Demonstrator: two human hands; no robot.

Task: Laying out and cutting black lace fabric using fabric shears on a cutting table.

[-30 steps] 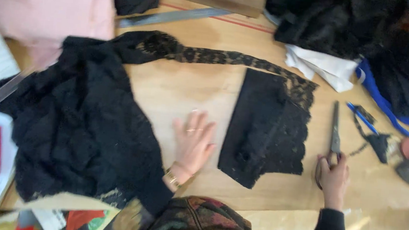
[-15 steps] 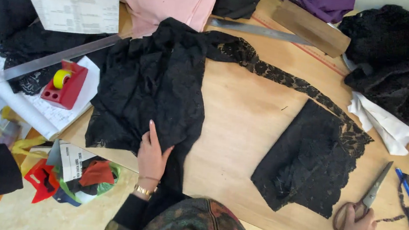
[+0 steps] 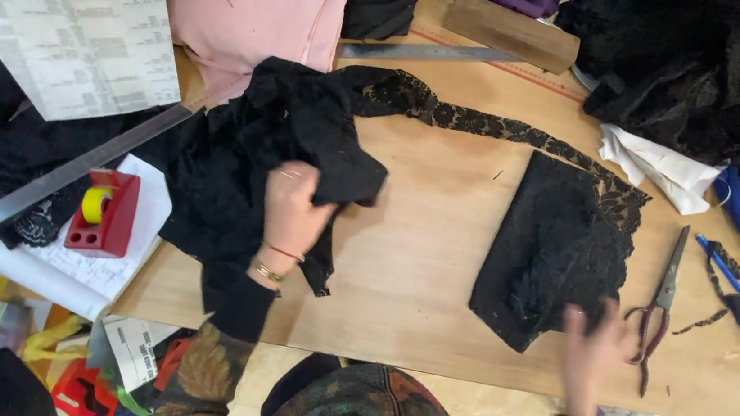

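Where the wooden table [image 3: 423, 267] shows bare, between the two pieces of fabric, there is a broad open strip running from the lace band down to the near edge. The left hand [image 3: 293, 210] has its fingers closed around a bunched fold of the black lace cloth [image 3: 249, 151], which spreads leftward over a metal ruler [image 3: 84, 167] and hangs over the near table edge. The right hand [image 3: 592, 347] is blurred; its fingers appear loosely spread, resting at the lower right corner of the cut black lace panel [image 3: 556, 249], and whether they pinch it cannot be told. Scissors [image 3: 659, 304] lie just beside that hand, flat on the wood, apart from the panel. A narrow lace strip [image 3: 486, 124] joins the bunched cloth to the panel's top edge. A red tape dispenser [image 3: 103, 214] sits on paper at the left edge.
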